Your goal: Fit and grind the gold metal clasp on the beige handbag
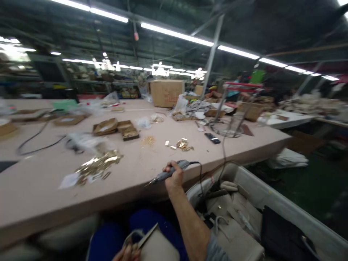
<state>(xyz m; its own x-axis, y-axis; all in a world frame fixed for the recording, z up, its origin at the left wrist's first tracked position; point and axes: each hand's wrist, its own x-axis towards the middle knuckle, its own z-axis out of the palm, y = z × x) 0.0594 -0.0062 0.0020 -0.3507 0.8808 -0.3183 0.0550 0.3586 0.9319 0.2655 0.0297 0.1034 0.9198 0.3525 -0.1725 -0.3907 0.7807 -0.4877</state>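
Observation:
My right hand (pixel 174 177) is wrapped round a grey electric screwdriver (pixel 166 175), its thin tip pointing left above the table's front edge. A dark cord runs from the tool's back end. Low in the view, my left hand (pixel 127 253) is partly cut off by the frame, its fingers closed on a beige bag (pixel 160 246) that lies on my blue-clad lap. A strap loop rises beside those fingers. Beyond the screwdriver lie small gold metal pieces (pixel 183 144) and a scatter of tiny gold parts (pixel 148 140).
A larger heap of gold hardware (pixel 98 166) lies on the pink-covered table (pixel 130 192) at left. Open cardboard boxes (pixel 127 130), a phone (pixel 212 138) and a metal stand (pixel 241 108) are farther back. At right, a white bin (pixel 272 199) holds beige and black bags.

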